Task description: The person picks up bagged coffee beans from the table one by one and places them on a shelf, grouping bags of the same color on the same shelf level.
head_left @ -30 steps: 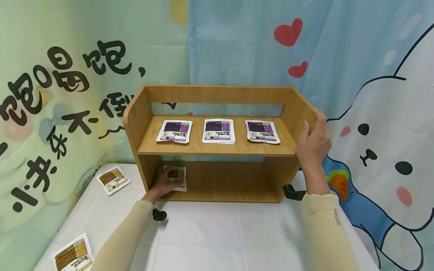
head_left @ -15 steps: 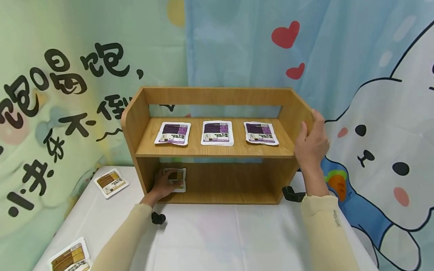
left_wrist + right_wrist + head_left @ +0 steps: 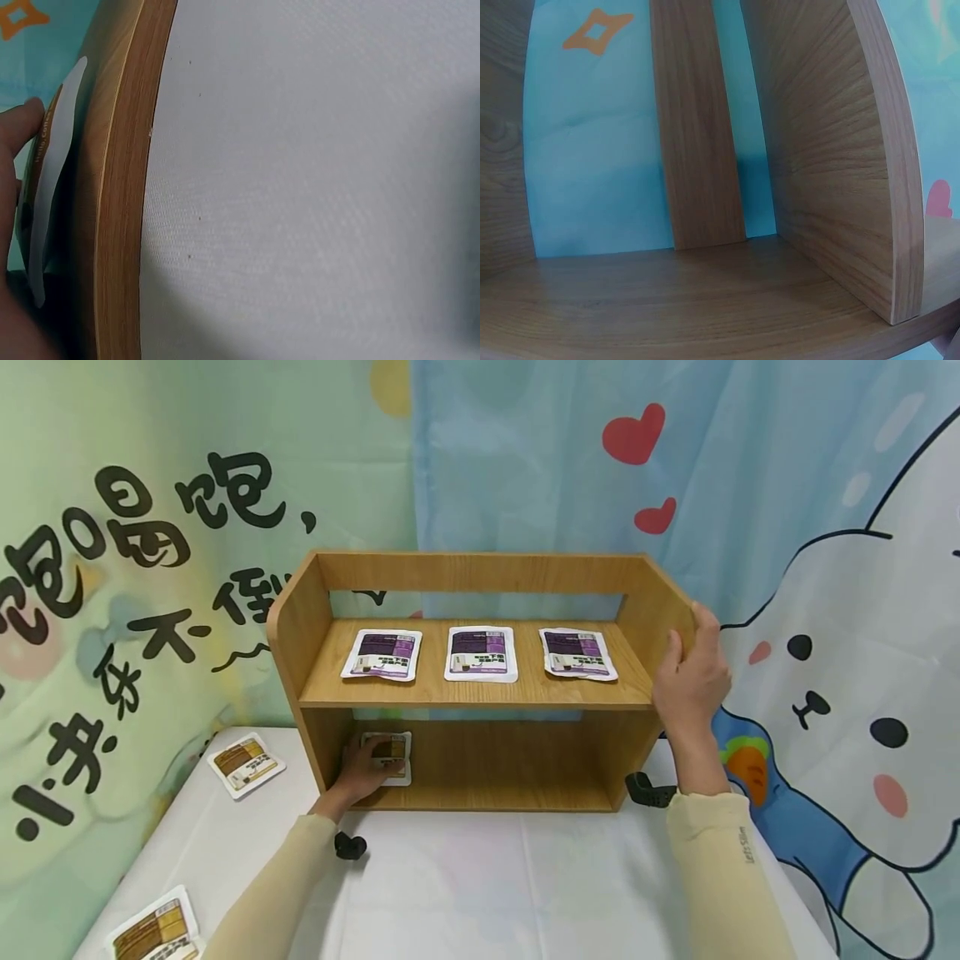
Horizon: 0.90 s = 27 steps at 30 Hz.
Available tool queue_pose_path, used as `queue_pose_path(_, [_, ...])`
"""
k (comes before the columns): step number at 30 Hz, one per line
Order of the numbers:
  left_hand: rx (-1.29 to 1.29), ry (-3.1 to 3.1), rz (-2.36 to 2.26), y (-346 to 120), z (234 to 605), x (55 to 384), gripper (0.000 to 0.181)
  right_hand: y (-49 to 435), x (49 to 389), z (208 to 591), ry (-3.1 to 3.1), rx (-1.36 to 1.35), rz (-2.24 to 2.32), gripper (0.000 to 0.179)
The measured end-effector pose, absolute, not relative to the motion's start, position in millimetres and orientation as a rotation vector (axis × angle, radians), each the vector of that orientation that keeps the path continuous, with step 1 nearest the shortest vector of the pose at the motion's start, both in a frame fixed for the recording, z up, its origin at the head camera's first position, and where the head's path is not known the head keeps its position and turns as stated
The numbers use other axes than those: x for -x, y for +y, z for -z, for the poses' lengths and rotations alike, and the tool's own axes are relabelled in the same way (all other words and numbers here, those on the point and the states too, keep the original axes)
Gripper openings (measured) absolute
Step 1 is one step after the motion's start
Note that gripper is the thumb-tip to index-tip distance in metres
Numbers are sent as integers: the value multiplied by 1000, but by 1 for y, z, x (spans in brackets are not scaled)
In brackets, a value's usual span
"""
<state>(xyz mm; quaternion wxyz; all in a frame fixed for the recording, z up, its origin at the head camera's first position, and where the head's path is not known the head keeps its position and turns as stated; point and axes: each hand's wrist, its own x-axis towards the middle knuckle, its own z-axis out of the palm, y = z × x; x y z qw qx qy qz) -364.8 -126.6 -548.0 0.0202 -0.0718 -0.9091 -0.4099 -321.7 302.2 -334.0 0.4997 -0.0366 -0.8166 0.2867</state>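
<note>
A two-tier wooden shelf (image 3: 480, 703) stands on the white-covered table. My left hand (image 3: 366, 773) reaches into its lower tier at the left end. Thumb and fingers there hold a flat brown-and-white packet (image 3: 397, 758) by its left part, covering some of the label. In the left wrist view, the packet (image 3: 58, 161) is seen nearly edge-on beside the shelf board (image 3: 124, 180), with fingers (image 3: 24, 124) at its face. My right hand (image 3: 692, 672) grips the outer edge of the shelf's right side panel. In the right wrist view, the shelf's bare boards (image 3: 697, 135) show, without the hand's grip.
On the upper tier lie three purple-and-white packets, at left (image 3: 382, 654), middle (image 3: 481, 653) and right (image 3: 578, 653). Two more brown-and-white packets rest on the table (image 3: 480, 885), one beside the shelf (image 3: 246, 766), one nearer (image 3: 156, 931). A printed curtain (image 3: 517, 460) hangs behind.
The head view has shifted slightly. Both hands stay in place, the left on the packet in the lower tier and the right on the shelf's side.
</note>
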Motion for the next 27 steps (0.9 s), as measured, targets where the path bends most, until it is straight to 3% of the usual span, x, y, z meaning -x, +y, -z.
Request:
queue_pose_path(11, [199,-2790,1328,-128,550,360,62,302,324,336,-1961,85,-674,37])
queue_pose_path(17, [197,-2793,1205,-125,540,338,65,301,325,336,-1974,73,-679,39])
queue_pose_path(21, [262,-2736,1201,-124,537,318,56,300,326,335,-1970,64,-663,39])
queue_pose_path(27, [426,-2599,1473,-132,533,299,29,304,323,333,-1961,85,-670,38])
